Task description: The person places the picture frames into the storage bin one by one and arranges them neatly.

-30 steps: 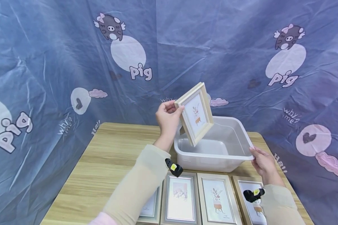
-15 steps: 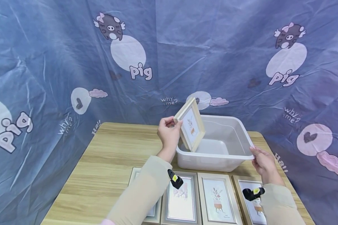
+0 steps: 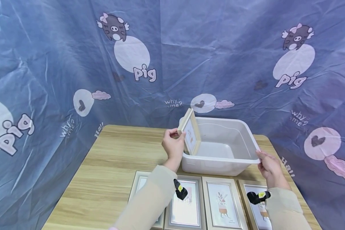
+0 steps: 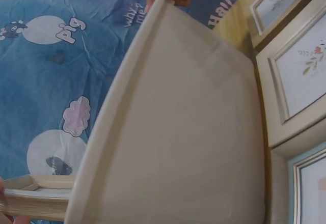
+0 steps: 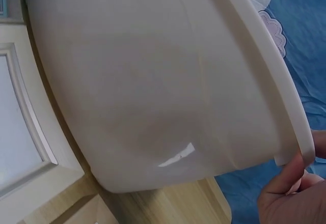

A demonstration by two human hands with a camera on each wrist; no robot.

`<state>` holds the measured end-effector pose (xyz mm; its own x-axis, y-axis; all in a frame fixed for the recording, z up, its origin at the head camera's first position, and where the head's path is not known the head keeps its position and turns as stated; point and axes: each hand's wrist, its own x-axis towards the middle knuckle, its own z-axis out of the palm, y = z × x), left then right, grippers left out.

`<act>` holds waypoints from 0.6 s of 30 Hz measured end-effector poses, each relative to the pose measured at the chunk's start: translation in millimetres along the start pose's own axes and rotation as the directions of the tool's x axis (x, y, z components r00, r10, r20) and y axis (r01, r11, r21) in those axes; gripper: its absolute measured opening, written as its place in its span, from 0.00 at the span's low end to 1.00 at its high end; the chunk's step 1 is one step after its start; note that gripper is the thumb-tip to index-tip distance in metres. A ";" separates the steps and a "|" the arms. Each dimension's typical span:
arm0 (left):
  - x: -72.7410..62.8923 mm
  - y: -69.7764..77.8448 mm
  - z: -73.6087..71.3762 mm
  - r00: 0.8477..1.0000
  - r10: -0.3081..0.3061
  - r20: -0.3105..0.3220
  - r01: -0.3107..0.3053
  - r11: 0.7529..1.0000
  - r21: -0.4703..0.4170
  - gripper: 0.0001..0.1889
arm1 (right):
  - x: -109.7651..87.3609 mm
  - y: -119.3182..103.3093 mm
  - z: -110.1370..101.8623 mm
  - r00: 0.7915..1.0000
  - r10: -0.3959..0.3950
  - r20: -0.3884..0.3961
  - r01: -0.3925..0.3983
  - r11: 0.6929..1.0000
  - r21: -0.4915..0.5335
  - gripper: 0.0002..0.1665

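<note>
My left hand (image 3: 173, 147) pinches the left edge of a small cream picture frame (image 3: 192, 135) with a plant print. The picture frame stands tilted, its lower part inside the left end of a grey-white plastic tub (image 3: 218, 159). In the left wrist view, the picture frame (image 4: 41, 197) sticks out past the tub rim, and only bits of the fingers show. My right hand (image 3: 271, 168) grips the tub's front right corner by the rim. Seen from the right wrist, that hand (image 5: 298, 196) has its thumb and fingers around the rim of the tub (image 5: 137, 81).
Several larger picture frames lie in a row before the tub, among them a plant print (image 3: 222, 204), a silver-edged one (image 3: 185, 207) and one partly under the right sleeve (image 3: 286, 207). The wooden table (image 3: 103, 169) backs onto a blue pig-printed cloth (image 3: 184, 41).
My left hand has lowered the small picture frame down and slightly left, from above the tub into its left end. My right hand has stayed on the rim.
</note>
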<state>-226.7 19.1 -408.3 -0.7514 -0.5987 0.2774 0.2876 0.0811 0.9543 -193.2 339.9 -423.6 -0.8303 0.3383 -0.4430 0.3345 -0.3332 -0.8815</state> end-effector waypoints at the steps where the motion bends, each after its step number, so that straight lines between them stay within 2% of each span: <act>1: -0.6 -1.4 0.0 1.000 0.000 -0.001 0.000 1.000 0.005 0.14 | 0.0 -0.4 0.4 1.000 0.006 -0.001 -0.006 1.000 0.010 0.22; 9: -7.0 -10.6 0.5 1.000 0.021 0.003 -0.021 0.997 0.070 0.14 | 0.3 -1.4 1.2 1.000 0.026 0.002 -0.026 0.998 0.061 0.22; 14: -10.8 -18.7 0.7 0.997 0.072 0.016 -0.073 0.988 0.134 0.15 | 0.9 -1.7 1.9 1.000 0.025 -0.004 -0.024 0.996 0.081 0.22; 18: -14.7 -23.2 0.6 0.995 0.094 0.031 -0.098 0.984 0.148 0.15 | 1.0 -1.8 2.1 1.000 0.024 -0.011 -0.022 0.995 0.092 0.22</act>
<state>-222.7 26.5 -434.4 -0.7391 -0.5632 0.3696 0.2691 0.2562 0.9284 -195.6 338.9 -422.2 -0.8171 0.3402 -0.4654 0.3105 -0.4204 -0.8525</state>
